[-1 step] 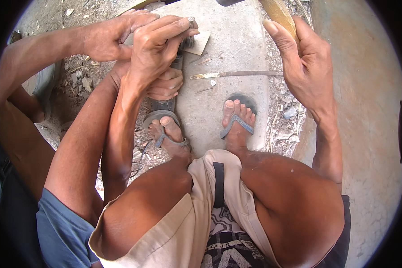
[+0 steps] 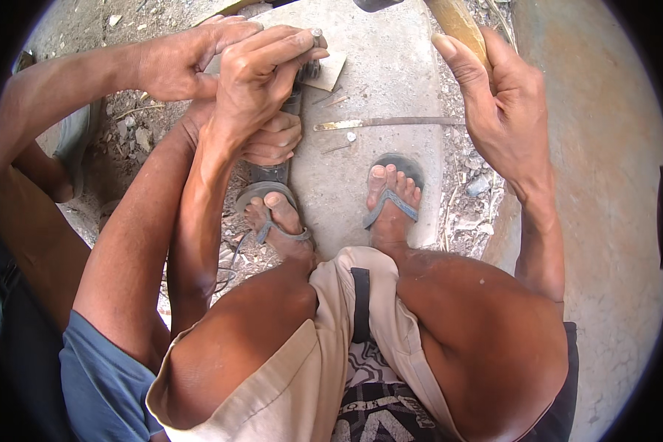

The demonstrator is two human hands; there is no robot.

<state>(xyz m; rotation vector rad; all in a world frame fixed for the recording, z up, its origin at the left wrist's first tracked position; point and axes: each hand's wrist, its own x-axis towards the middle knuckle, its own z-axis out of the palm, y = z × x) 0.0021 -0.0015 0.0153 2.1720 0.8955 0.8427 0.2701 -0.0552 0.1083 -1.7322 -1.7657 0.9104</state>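
At left, a co-worker's upper hand (image 2: 173,68) reaches behind the person's left hand (image 2: 258,74), its hold hidden. That left hand is curled around a grey, round-headed metal pin (image 2: 317,34) near the left edge of the pale grey, flat slab (image 2: 368,88); just below, the co-worker's lower hand (image 2: 272,138) grips a dark, elongated tool (image 2: 293,103). A tan, flat, angular piece (image 2: 331,71) lies beside the pin. A narrow, flat, brownish strip (image 2: 405,121) reaches the slab's right edge, where the right hand (image 2: 504,110) clasps a yellowish wooden handle (image 2: 458,26).

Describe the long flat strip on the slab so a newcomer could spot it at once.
Start at the pale grey slab beneath the right foot. Beyond those toes, a narrow strip lies crosswise, its right end passing the slab's edge towards the right hand. Unlike the short, thin slivers nearby, it is long, with a yellowish left end.
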